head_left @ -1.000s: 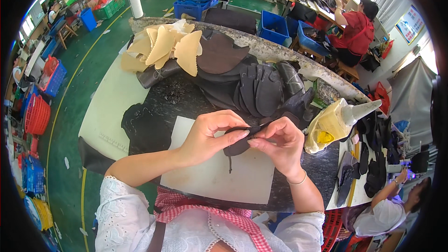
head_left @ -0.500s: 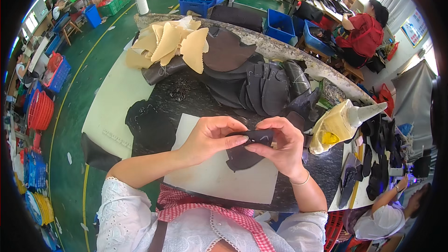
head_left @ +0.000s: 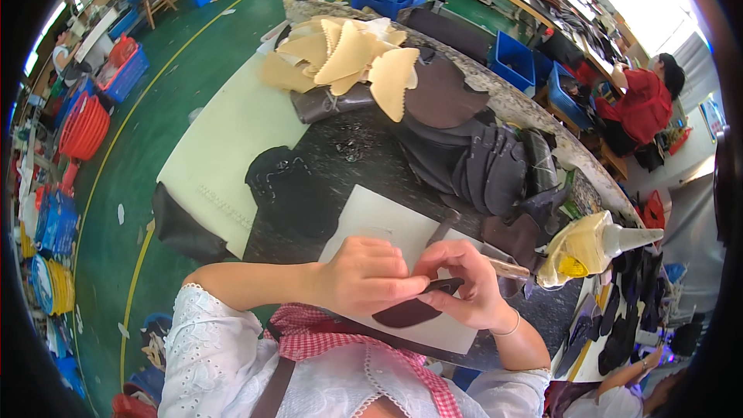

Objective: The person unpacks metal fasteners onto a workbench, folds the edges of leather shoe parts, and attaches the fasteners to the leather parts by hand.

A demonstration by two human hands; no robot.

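Observation:
A dark leather piece (head_left: 406, 314) is held low over the white board (head_left: 370, 213), close to my body. My left hand (head_left: 370, 275) is closed on its upper edge, fingers curled. My right hand (head_left: 466, 282) pinches the same edge between thumb and fingers, where the leather folds over. What lies inside the fold is hidden by the fingers. Just beyond my right hand a hammer (head_left: 444, 226) rests on the board, its wooden handle (head_left: 507, 268) showing to the right.
Stacked black leather pieces (head_left: 487, 166) and tan zigzag-edged pieces (head_left: 348, 54) lie at the back. A yellowish glue bottle (head_left: 580, 251) lies at right. Small dark bits (head_left: 350, 145) and a black piece (head_left: 282, 186) are further left. People sit at neighbouring benches.
The leather piece has come down nearer my body and turned, showing a smoother, browner side. My left fingers have curled in. The view has shifted, and the hammer has come into sight.

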